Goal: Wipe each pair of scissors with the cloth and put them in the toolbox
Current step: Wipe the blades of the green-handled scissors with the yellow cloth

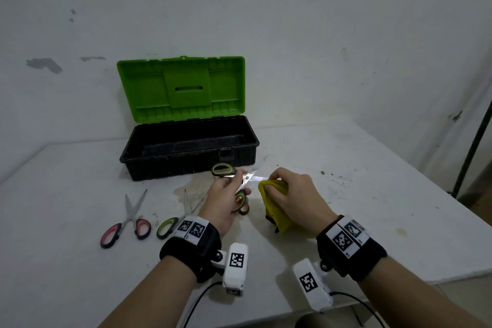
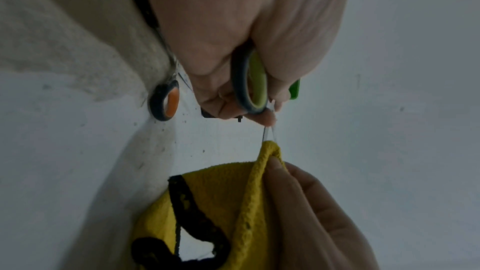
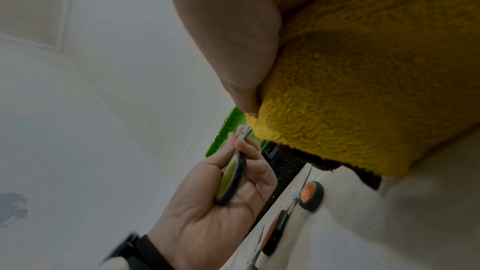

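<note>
Toolbox [image 1: 189,153]: black base, green lid. Cloth [image 1: 274,201]: yellow, black trim. Held scissors [image 1: 234,181]: green-and-black handles. Scissors left of toolbox front [image 1: 127,224]: pink-and-black handles. Table [image 1: 346,194]: white, speckled.

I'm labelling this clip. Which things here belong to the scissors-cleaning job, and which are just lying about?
Job: held scissors, left hand, cloth, right hand, toolbox, red scissors, green scissors.

Just there: table, stand pole, cables.

The yellow cloth [image 1: 274,201] hides one blade tip. The left hand [image 1: 225,201] covers part of the green scissors [image 1: 170,226], low in the frame.
</note>
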The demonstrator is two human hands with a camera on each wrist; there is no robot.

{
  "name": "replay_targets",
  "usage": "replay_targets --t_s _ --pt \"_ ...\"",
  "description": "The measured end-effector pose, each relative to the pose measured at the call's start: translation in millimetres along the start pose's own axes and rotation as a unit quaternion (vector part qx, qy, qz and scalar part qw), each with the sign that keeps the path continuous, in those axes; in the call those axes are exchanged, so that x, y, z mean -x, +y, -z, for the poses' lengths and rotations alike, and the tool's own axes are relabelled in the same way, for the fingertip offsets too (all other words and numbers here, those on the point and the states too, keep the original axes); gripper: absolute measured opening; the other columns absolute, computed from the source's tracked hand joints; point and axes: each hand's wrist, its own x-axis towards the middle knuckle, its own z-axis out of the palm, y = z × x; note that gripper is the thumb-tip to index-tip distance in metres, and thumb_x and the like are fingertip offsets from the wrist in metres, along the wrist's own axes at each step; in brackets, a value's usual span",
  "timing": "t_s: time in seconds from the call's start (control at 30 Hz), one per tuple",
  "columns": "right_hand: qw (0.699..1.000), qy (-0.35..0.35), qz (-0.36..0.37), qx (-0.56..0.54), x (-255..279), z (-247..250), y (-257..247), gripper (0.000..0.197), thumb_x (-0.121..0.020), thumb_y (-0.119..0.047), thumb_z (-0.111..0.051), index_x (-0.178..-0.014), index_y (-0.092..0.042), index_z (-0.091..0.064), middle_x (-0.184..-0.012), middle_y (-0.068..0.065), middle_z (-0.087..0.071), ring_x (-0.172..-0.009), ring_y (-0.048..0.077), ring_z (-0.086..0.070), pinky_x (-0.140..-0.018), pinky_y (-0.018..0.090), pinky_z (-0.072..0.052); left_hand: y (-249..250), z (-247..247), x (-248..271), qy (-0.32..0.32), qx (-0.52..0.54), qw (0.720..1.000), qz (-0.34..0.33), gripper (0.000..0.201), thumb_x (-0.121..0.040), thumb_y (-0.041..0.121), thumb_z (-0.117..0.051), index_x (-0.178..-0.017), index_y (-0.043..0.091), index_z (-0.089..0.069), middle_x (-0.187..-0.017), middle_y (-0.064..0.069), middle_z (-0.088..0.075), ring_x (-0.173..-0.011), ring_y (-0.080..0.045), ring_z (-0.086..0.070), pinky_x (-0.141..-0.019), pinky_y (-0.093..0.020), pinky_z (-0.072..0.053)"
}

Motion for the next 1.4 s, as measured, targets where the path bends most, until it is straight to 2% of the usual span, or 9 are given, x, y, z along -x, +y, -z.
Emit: replay_targets --t_s 0.2,0.33,0.43,0.53,0.67,0.8,1.2,1.3,1.4 --pt "0.999 0.011 0.002 -0.038 10 15 -15 0.015 -0.089 -0.035 -0.057 -0.101 -0.026 -0.06 -0.08 -0.004 -0.065 -0.068 0.01 -0.059 -0.058 0.02 -0.051 3 -3 -1 0.044 -0.004 0.999 -0.029 0.032 -0.101 0.041 -0.054 -0.097 0.01 -0.061 -0.074 -0.002 -0.064 -0.058 -0.017 -0.066 -0.06 -0.032 -0.046" --pt "0.997 0.036 0.041 -0.054 13 22 -26 0.017 -0.093 -0.023 -0.052 -0.109 -0.025 -0.051 -0.068 -0.004 -0.059 -0.054 0.008 -0.051 -0.047 0.017 -0.039 -1 -5 0 0.034 -0.059 0.996 -0.06 0.038 -0.102 0.042 -0.049 -0.089 0.007 -0.058 -0.069 -0.005 -0.059 -0.059 -0.025 -0.066 -0.056 -0.035 -0.042" --pt "0.995 0.051 0.087 -0.023 8 17 -28 0.021 -0.095 -0.024 -0.055 -0.116 -0.024 -0.057 -0.094 -0.006 -0.063 -0.076 0.005 -0.053 -0.068 0.01 -0.04 -3 -10 0 0.039 -0.083 0.993 -0.078 0.041 -0.103 0.039 -0.048 -0.09 0.002 -0.06 -0.075 -0.01 -0.064 -0.06 -0.028 -0.066 -0.053 -0.034 -0.048" --pt "0.995 0.039 0.094 -0.008 7 6 -27 0.025 -0.095 -0.024 -0.058 -0.119 -0.026 -0.064 -0.104 -0.001 -0.06 -0.093 0.015 -0.055 -0.084 0.026 -0.049 -5 -11 0 0.04 -0.095 0.991 -0.085 0.045 -0.103 0.037 -0.05 -0.099 -0.007 -0.06 -0.082 -0.019 -0.066 -0.056 -0.027 -0.064 -0.045 -0.028 -0.047" --pt "0.992 0.038 0.114 0.025 10 -1 -25 0.023 -0.096 -0.025 -0.057 -0.115 -0.03 -0.068 -0.098 0.001 -0.058 -0.086 0.02 -0.057 -0.075 0.036 -0.054 -11 -9 0 0.051 -0.096 0.989 -0.098 0.046 -0.101 0.04 -0.054 -0.098 -0.005 -0.062 -0.088 -0.02 -0.07 -0.059 -0.022 -0.067 -0.05 -0.031 -0.051" --pt "0.99 0.041 0.123 0.056 10 -9 -22 0.02 -0.098 -0.029 -0.05 -0.111 -0.031 -0.065 -0.094 0.001 -0.053 -0.077 0.024 -0.058 -0.066 0.04 -0.053 -15 -10 0 0.061 -0.072 0.99 -0.102 0.041 -0.099 0.039 -0.057 -0.094 -0.001 -0.06 -0.08 -0.014 -0.068 -0.059 -0.024 -0.065 -0.051 -0.032 -0.05" --pt "0.994 0.098 0.019 0.034 -13 21 3 0.022 -0.099 -0.025 -0.052 -0.112 -0.022 -0.07 -0.094 0.004 -0.06 -0.086 0.023 -0.058 -0.073 0.03 -0.044 -13 -7 2 0.066 -0.067 0.991 -0.092 0.034 -0.099 0.036 -0.057 -0.097 0.003 -0.059 -0.083 -0.009 -0.061 -0.057 -0.019 -0.064 -0.053 -0.033 -0.051" --pt "0.993 0.108 0.036 0.033 -4 21 -8 0.022 -0.099 -0.025 -0.051 -0.115 -0.02 -0.066 -0.1 0.002 -0.061 -0.088 0.019 -0.056 -0.075 0.027 -0.041 -10 -10 1 0.069 -0.071 0.99 -0.101 0.033 -0.1 0.037 -0.055 -0.094 0.004 -0.058 -0.082 -0.006 -0.06 -0.057 -0.017 -0.065 -0.055 -0.034 -0.053" --pt "0.99 0.104 0.081 0.042 12 13 -21 0.02 -0.1 -0.024 -0.05 -0.114 -0.018 -0.063 -0.098 0.004 -0.059 -0.083 0.022 -0.056 -0.074 0.034 -0.048 -11 -12 2 0.071 -0.072 0.988 -0.114 0.034 -0.101 0.037 -0.054 -0.092 0.004 -0.057 -0.081 -0.008 -0.06 -0.055 -0.016 -0.064 -0.052 -0.033 -0.052"
